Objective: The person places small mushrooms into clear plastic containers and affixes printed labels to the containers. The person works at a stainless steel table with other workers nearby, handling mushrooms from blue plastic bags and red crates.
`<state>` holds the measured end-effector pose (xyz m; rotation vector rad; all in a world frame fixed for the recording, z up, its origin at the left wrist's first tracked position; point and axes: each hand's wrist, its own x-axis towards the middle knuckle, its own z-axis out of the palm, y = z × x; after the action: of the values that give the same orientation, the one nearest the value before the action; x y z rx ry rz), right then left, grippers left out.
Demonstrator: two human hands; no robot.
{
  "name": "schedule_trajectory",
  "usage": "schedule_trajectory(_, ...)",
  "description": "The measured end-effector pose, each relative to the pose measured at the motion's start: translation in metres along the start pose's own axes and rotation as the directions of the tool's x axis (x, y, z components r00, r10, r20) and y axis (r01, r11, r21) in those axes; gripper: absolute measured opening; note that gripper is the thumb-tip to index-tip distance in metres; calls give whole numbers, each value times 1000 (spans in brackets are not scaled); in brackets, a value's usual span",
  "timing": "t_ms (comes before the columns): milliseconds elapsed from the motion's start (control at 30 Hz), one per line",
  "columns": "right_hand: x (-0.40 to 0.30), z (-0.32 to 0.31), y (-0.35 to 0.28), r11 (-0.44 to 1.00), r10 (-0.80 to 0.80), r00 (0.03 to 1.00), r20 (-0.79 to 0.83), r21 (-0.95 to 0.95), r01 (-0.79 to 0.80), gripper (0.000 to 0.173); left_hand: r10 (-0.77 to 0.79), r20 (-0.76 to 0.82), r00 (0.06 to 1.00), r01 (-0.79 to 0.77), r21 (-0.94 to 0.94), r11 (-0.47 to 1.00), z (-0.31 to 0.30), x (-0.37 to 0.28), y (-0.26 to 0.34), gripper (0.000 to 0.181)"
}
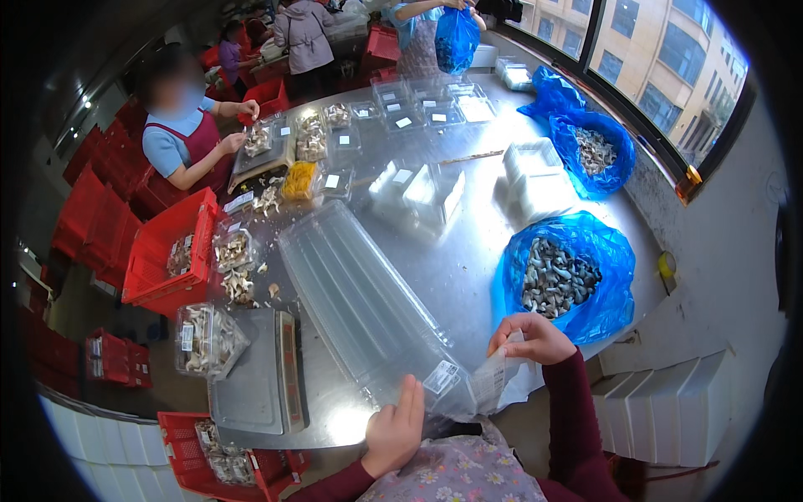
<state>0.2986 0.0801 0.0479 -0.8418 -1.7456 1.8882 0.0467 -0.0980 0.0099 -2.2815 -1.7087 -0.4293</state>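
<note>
A long nested stack of clear plastic clamshell containers (364, 295) lies slantwise on the metal table before me. A printed white label (441, 376) sits on its near end. My left hand (396, 432) is beside that end, two fingers extended and nothing held; whether the fingertips touch the plastic is unclear. To the right, my right hand (530, 339) pinches a strip of label backing paper (492, 379), which hangs down beside the stack's end. Just beyond that hand stands a blue plastic bag (605, 295), opened wide, with many grey-stemmed mushrooms (555, 276) inside.
At left are a weighing scale (248, 376), a filled mushroom box (210, 339) and a red crate (169, 263). White trays (539, 176) are stacked near another blue bag (593, 154). A co-worker (188, 132) handles a mushroom box across the table; other people are farther back.
</note>
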Motion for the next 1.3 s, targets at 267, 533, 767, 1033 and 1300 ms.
schedule_trajectory(267,55,40,37,959,0,996,-84,-284,-24,18,-118,2,993,106,-455,884,11,-10,4,23)
schedule_trajectory(533,63,50,71,656,134,971,-199,-717,-237,39,-240,260,935,342,-493,800,15,24,-2,19)
schedule_trajectory(767,13,-22,0,851,176,979,-99,-485,-202,23,-290,84,953,299,-394,869,20,8,-8,45)
schedule_trajectory(1033,3,-10,-1,978,-22,998,52,-204,32,13,-302,13,953,297,-217,930,17,7,1,54)
schedule_trajectory(1300,32,10,1,990,-16,997,77,-139,27,16,-222,-49,974,195,-320,927,0,1,15,8)
